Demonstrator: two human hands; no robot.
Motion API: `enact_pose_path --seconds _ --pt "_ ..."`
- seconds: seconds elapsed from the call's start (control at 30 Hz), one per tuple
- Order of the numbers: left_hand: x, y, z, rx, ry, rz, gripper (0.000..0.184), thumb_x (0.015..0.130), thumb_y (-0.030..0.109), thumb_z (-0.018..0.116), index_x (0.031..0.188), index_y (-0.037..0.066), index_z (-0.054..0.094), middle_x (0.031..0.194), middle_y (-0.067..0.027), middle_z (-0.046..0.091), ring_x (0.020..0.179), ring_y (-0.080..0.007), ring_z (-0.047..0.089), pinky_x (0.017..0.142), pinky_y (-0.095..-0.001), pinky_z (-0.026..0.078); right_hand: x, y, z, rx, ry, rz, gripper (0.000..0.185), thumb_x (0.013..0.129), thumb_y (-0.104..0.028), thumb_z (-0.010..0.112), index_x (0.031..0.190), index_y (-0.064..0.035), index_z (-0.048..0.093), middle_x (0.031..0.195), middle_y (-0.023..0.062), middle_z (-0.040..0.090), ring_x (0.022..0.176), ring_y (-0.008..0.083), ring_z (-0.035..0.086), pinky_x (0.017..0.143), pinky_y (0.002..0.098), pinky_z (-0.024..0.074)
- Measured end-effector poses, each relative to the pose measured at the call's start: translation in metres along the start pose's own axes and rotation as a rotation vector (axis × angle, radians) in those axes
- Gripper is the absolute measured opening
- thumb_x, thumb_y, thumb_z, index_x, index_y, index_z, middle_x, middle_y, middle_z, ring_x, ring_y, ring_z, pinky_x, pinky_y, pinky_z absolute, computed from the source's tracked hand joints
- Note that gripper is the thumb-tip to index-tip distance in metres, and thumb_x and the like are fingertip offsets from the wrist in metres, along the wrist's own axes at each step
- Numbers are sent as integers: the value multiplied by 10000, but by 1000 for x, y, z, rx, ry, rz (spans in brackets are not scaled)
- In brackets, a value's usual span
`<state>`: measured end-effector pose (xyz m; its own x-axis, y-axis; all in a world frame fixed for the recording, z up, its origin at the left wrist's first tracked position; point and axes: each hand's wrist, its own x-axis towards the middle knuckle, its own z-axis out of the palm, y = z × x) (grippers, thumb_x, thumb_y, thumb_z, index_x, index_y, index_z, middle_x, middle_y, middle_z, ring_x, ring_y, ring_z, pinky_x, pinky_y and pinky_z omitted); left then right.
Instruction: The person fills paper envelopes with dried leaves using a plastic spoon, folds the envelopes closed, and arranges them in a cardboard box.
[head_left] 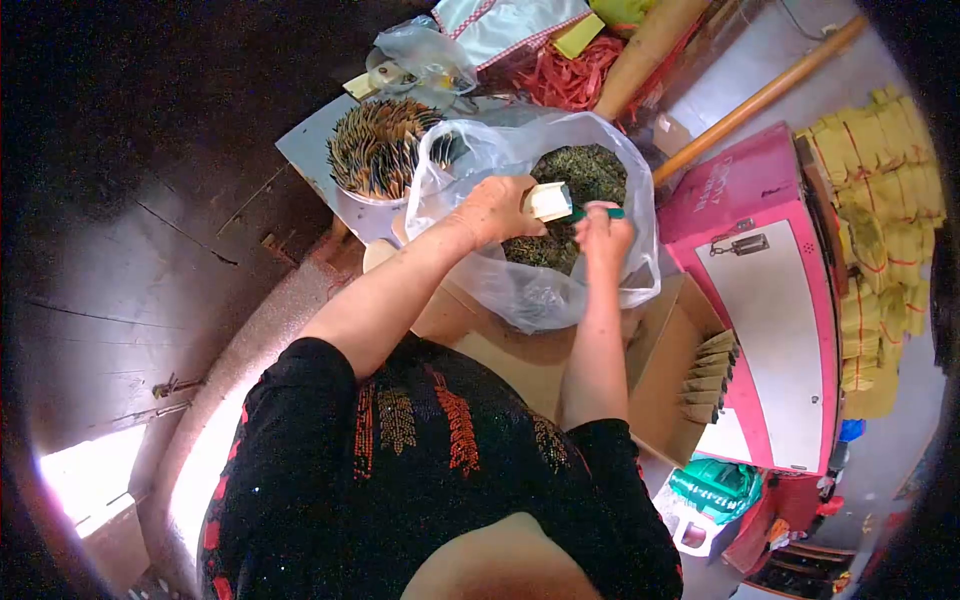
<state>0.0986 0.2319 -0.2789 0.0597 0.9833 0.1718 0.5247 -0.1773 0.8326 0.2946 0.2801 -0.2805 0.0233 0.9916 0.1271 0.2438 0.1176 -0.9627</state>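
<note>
Above a clear plastic bag (pixel 480 285) my left hand (pixel 497 210) is closed on a small pale packet (pixel 550 202), which lies tilted with one end toward my right hand. The fingers of my right hand (pixel 604 232) are wrapped round a green-handled tool (pixel 614 213), whose end is at the packet. Dark green-brown dried leaf material (pixel 585 170) fills the open bag below both hands. To the left of the bag stands a round tub (pixel 375 198) packed with many thin brownish upright pieces.
A cardboard box (pixel 655 350) holds a row of tan packets (pixel 711 375) at the right. Beyond it are a pink and white cabinet (pixel 765 290), a wooden pole (pixel 765 97) and yellow bundles (pixel 875 240). Red strips (pixel 570 75) and plastic bags (pixel 425 55) lie at the back.
</note>
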Motion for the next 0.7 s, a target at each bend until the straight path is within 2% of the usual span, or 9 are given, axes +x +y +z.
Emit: enact_pose_path --seconds 0.07,0.13,0.23,0.37,0.63,0.7 --pt "0 0 0 12 -8 4 485 630 322 797 991 45 629 933 -197 662 908 -355 639 804 -421 499 0 5 4 64 6 -40 168 866 -148 531 916 -15 620 601 59 580 425 102 500 367 226 379" --pt "0 -1 0 12 -11 1 485 631 322 797 992 45 630 931 -197 662 908 -355 639 804 -418 498 0 2 1 226 106 102 171 850 -147 540 895 -2 619 597 71 574 411 105 485 355 234 366" --pt "1 -1 0 2 -15 -3 483 633 319 799 991 43 630 929 -196 662 912 -355 638 806 -416 496 3 1 -11 307 196 123 164 827 -133 543 882 2 618 591 73 561 399 111 473 343 240 355" --pt "0 0 -1 -25 -22 -4 480 631 308 801 985 35 628 932 -198 662 918 -354 636 814 -414 491 3 -18 -29 387 293 74 161 815 -138 537 875 -14 621 575 54 533 385 108 449 344 233 342" --pt "0 3 -2 -7 -37 -10 483 626 304 802 986 34 626 939 -201 660 926 -355 634 822 -413 490 -5 -49 -37 436 248 -12 159 823 -178 543 806 -37 615 557 29 516 381 88 420 349 221 315" --pt "0 4 -2 -8 -49 -21 487 625 307 802 990 37 626 939 -200 661 927 -354 634 823 -413 490 -10 -53 -26 332 134 -75 146 829 -157 544 814 -39 628 565 26 526 397 79 424 359 213 312"
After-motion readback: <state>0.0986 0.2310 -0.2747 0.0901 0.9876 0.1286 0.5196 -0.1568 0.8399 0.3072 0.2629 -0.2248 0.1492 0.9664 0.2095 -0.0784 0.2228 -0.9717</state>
